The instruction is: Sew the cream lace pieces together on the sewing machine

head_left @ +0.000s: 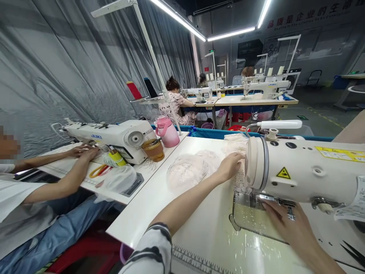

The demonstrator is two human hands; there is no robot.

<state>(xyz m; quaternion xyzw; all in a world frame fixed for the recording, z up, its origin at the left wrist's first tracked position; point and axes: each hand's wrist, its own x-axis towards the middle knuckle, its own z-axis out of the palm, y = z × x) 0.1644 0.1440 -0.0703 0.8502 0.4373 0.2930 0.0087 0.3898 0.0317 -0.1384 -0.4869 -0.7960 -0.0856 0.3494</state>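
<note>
My left hand [230, 167] reaches to the left end of a white sewing machine's head [288, 167]. Its fingers are closed on pale pink lace fabric [242, 184], which hangs partly behind the machine head. Under the head, my right hand [288, 222] lies by the metal plate [248, 209] near the presser foot, fingers stretched out. Some of its fingertips are hidden by the machine parts, and I see no fabric in that hand. Soft heaps of pale lace [186, 171] rest on the white table left of my left hand.
Black scissors [353, 251] lie at the right edge, and a ruler scale [196, 260] runs along the table front. To the left, a co-worker's hands [85, 152] work at another sewing machine [114, 137]. An amber cup [153, 150] and a pink jug [168, 133] stand beside it.
</note>
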